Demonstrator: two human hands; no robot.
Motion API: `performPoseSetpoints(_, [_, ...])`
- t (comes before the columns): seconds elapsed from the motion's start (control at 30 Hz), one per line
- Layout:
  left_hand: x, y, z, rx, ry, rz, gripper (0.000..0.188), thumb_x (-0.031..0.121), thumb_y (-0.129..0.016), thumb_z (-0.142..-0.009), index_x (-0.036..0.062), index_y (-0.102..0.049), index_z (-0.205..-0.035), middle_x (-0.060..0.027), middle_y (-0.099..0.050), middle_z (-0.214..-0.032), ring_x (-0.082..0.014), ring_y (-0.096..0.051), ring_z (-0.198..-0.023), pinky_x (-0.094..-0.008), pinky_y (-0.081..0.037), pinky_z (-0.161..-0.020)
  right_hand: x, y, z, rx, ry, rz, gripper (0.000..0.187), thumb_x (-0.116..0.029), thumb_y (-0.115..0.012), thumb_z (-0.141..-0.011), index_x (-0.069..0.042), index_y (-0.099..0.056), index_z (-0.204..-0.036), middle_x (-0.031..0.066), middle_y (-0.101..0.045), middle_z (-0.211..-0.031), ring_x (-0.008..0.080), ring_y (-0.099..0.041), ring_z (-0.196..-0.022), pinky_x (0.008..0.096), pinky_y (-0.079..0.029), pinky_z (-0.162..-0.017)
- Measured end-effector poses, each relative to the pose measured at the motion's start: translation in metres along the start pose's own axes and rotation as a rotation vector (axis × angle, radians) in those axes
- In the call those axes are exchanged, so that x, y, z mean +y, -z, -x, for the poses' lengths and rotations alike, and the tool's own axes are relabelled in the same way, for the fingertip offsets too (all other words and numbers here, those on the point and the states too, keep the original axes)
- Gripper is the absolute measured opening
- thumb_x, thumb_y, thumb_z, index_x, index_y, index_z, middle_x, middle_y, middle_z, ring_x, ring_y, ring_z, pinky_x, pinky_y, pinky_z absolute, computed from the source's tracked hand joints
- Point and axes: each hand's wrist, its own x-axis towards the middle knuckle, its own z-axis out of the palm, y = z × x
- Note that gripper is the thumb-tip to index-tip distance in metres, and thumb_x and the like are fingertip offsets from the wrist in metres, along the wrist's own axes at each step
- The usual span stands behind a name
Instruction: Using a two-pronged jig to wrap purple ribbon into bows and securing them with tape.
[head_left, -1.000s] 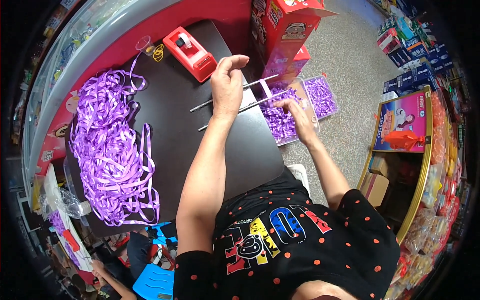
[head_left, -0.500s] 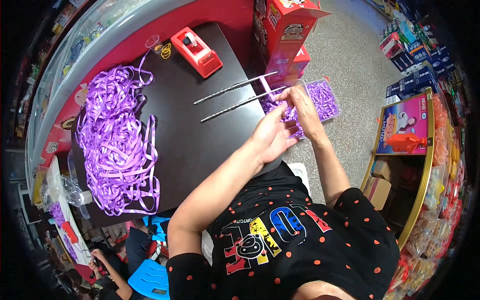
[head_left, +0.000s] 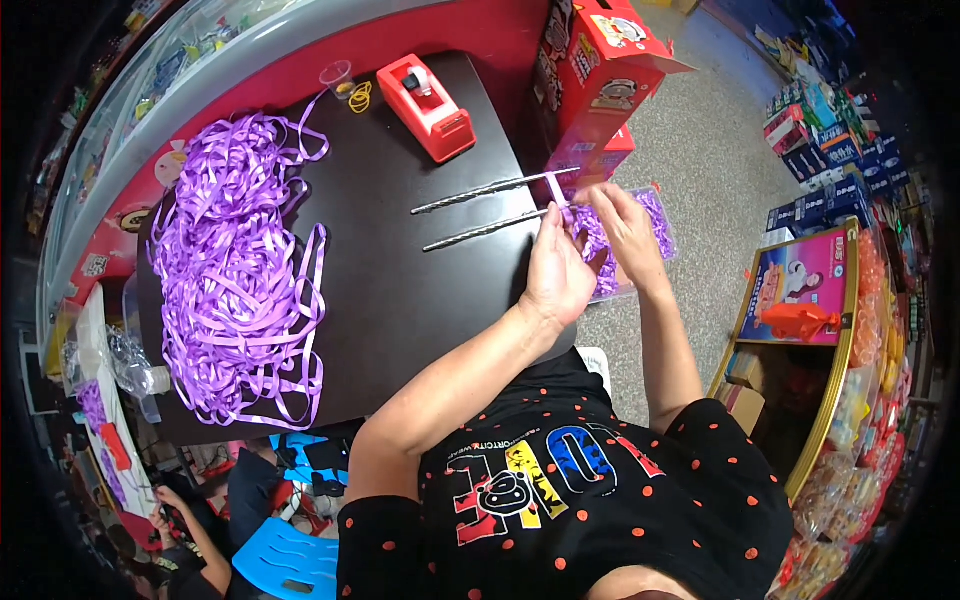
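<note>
Two long spiral metal rods [head_left: 485, 231], like drill bits, lie side by side with their smooth ends past the table's right edge. A strip of purple ribbon [head_left: 556, 190] spans them near those ends. My left hand [head_left: 558, 272] is at the nearer rod's tip, its thumb and fingers closed on the ribbon. Just right of it, my right hand [head_left: 628, 235] is raised with fingers bent together in a pinch; what sits between the fingertips is hidden. Under both hands is a clear plastic box [head_left: 672, 240] full of short purple ribbon pieces, partly covered by them.
A big heap of purple ribbon [head_left: 235, 290] covers the left of the dark table [head_left: 400, 330]. Behind are a red tape dispenser [head_left: 430, 110], yellow rubber bands [head_left: 360, 97] and a clear cup [head_left: 337, 75]. Red cartons [head_left: 605, 75] stand beyond the right edge. Another person [head_left: 190, 545] sits lower left.
My right hand has drawn back from over my left fingers, and its fingers are now bent in. My left hand has turned more upright at the rod end. The whole view has shifted slightly.
</note>
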Motion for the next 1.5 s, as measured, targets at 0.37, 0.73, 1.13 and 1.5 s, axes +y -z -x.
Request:
performPoseSetpoints(0.37, [-0.007,0.011,0.004,0.106,-0.022,-0.052,0.02,0.04,-0.051,-0.093,0.0198,-0.052,-0.097,0.0061,-0.053,-0.1,-0.011,-0.048,-0.093,-0.031,-0.041,-0.077,-0.054,-0.08,-0.15,-0.153,0.097,0.082,0.032,-0.03,-0.061,-0.09,-0.003,-0.068,-0.106,0.005,-0.068,-0.094,0.0117,-0.058,-0.089,0.0274,-0.044,-0.075])
performPoseSetpoints(0.73, [-0.011,0.02,-0.006,0.124,-0.019,-0.016,0.029,0.045,-0.048,-0.094,0.0231,-0.048,-0.114,0.0082,-0.055,-0.09,-0.0044,-0.05,-0.077,-0.0223,-0.038,-0.064,-0.06,-0.1,-0.184,-0.367,-0.444,-0.187,0.019,-0.022,-0.072,-0.082,-0.003,-0.069,-0.085,-0.0061,-0.057,-0.066,0.0,-0.033,-0.047,0.0181,-0.02,-0.04])
performPoseSetpoints(1.13, [-0.019,0.033,-0.012,0.147,-0.029,-0.108,0.05,0.052,-0.045,-0.093,0.0207,-0.04,-0.132,0.0008,-0.049,-0.128,-0.0107,-0.046,-0.113,-0.0309,-0.034,-0.09,-0.089,-0.084,-0.172,-0.434,-0.433,-0.254,0.013,-0.021,-0.071,-0.082,-0.009,-0.066,-0.078,-0.0084,-0.053,-0.065,0.0001,-0.041,-0.052,0.0176,-0.027,-0.044])
performPoseSetpoints(1.5, [-0.012,0.021,-0.005,0.12,-0.025,-0.055,0.034,0.047,-0.049,-0.093,0.0211,-0.046,-0.114,0.0049,-0.053,-0.1,-0.0055,-0.047,-0.077,-0.0206,-0.037,-0.066,-0.055,-0.083,-0.134,-0.312,-0.396,-0.214,0.016,-0.019,-0.074,-0.079,-0.005,-0.067,-0.085,-0.0044,-0.058,-0.068,0.0001,-0.039,-0.05,0.0165,-0.025,-0.042])
